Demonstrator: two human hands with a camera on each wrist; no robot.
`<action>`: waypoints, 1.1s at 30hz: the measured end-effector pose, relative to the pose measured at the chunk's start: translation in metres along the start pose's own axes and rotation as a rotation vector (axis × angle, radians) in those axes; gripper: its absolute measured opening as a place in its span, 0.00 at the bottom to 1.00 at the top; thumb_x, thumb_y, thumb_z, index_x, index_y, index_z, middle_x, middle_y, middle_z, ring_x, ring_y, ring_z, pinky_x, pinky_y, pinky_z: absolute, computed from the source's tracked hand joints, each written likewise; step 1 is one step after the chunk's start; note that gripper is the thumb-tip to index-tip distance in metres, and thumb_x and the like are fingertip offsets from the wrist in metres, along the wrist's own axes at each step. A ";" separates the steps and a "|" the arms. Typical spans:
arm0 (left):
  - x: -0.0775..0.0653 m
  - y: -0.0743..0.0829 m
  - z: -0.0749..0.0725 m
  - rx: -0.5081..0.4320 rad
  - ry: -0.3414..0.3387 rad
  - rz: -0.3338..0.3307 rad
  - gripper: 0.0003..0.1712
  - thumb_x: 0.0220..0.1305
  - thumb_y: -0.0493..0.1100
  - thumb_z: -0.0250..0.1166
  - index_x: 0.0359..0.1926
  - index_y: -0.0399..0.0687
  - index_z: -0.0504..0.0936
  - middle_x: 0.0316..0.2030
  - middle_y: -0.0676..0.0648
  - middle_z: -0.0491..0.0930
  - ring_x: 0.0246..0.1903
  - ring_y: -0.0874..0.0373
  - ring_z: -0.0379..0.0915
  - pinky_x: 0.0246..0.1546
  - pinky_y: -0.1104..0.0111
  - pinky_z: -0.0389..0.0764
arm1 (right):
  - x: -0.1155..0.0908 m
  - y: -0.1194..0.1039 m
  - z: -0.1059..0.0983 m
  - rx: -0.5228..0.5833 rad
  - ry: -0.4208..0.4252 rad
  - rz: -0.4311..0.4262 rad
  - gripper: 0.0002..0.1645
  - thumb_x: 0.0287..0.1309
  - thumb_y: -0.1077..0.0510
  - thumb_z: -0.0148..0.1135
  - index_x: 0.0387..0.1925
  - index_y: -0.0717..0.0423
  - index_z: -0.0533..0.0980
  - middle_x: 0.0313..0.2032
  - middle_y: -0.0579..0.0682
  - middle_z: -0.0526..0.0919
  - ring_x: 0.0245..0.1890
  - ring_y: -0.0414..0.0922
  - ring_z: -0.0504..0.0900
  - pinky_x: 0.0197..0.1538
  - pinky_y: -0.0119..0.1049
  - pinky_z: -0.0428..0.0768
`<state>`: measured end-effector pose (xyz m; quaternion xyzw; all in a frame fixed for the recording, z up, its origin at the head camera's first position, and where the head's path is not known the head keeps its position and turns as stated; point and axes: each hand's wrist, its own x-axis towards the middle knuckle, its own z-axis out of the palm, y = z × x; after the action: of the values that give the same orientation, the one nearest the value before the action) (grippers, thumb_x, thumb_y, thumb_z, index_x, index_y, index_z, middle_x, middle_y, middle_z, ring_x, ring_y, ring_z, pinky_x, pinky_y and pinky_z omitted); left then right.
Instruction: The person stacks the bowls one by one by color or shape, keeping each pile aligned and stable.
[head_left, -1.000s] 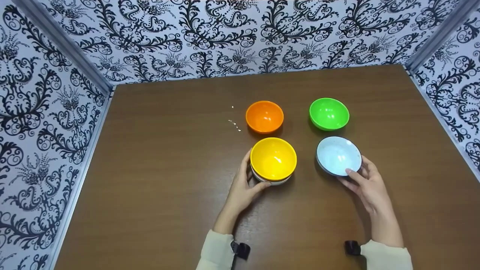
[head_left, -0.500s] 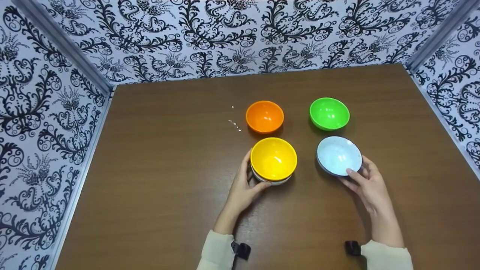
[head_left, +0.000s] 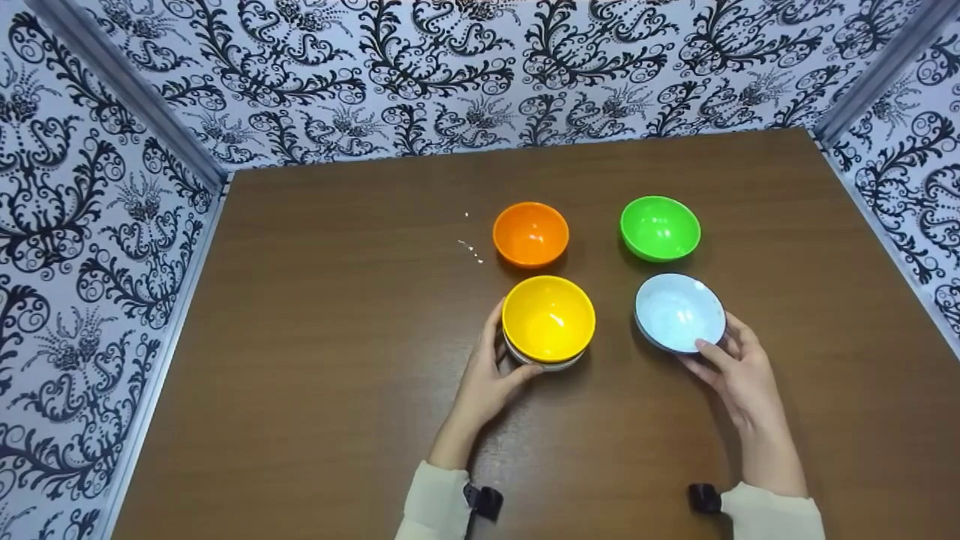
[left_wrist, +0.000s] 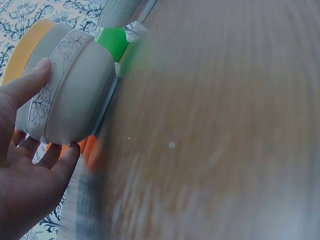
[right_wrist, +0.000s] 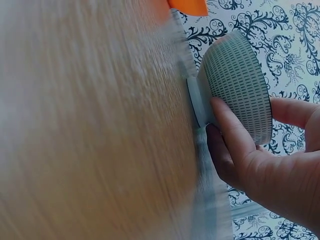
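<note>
My left hand [head_left: 484, 381] grips a white bowl [left_wrist: 82, 92] with a grey floral band, thumb on one side and fingers curled beneath it. Nested on top of that bowl is a yellow bowl [head_left: 549, 319], which hides most of it from the head view. To the right, my right hand [head_left: 739, 379] holds a pale blue bowl [head_left: 679, 311], its thumb over the rim and its fingers under the side. Rows of short dark dashes cover this bowl's outside in the right wrist view, and its foot is close over the table.
Behind the held bowls, an orange bowl [head_left: 530, 235] and a green bowl [head_left: 660, 229] stand upright on the brown wooden table [head_left: 322, 337]. Small white flecks [head_left: 471, 249] mark the table left of the orange bowl. Patterned panels [head_left: 480, 75] border the table at back and sides.
</note>
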<state>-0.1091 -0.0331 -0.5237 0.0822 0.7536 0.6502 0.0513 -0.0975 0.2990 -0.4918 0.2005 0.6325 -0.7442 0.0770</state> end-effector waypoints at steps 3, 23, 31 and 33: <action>0.000 0.000 0.000 0.005 0.002 -0.005 0.60 0.53 0.46 0.77 0.79 0.51 0.49 0.78 0.48 0.53 0.75 0.51 0.55 0.74 0.57 0.64 | 0.000 0.000 0.000 -0.001 0.005 0.005 0.50 0.70 0.63 0.55 0.80 0.52 0.36 0.80 0.56 0.37 0.69 0.45 0.58 0.51 0.30 0.85; 0.000 -0.002 0.000 -0.017 -0.007 0.018 0.60 0.54 0.47 0.76 0.79 0.51 0.48 0.78 0.46 0.51 0.76 0.50 0.54 0.74 0.55 0.63 | -0.003 0.004 -0.001 0.062 0.049 -0.020 0.43 0.69 0.66 0.55 0.77 0.52 0.45 0.78 0.56 0.44 0.60 0.35 0.69 0.49 0.32 0.86; -0.001 -0.002 0.000 -0.025 -0.005 -0.001 0.59 0.54 0.46 0.77 0.79 0.55 0.49 0.78 0.48 0.51 0.76 0.52 0.54 0.74 0.59 0.63 | -0.003 0.004 -0.001 0.088 0.053 -0.013 0.41 0.68 0.67 0.55 0.75 0.51 0.47 0.77 0.56 0.45 0.51 0.28 0.76 0.48 0.32 0.86; 0.000 -0.002 0.000 -0.024 -0.007 0.000 0.59 0.54 0.45 0.76 0.79 0.54 0.49 0.78 0.48 0.51 0.76 0.52 0.54 0.74 0.59 0.63 | -0.003 0.004 0.000 0.094 0.054 -0.015 0.40 0.68 0.67 0.55 0.74 0.50 0.49 0.77 0.55 0.47 0.51 0.28 0.77 0.47 0.32 0.86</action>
<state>-0.1090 -0.0332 -0.5256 0.0839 0.7454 0.6590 0.0552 -0.0931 0.2979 -0.4943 0.2190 0.6002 -0.7680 0.0451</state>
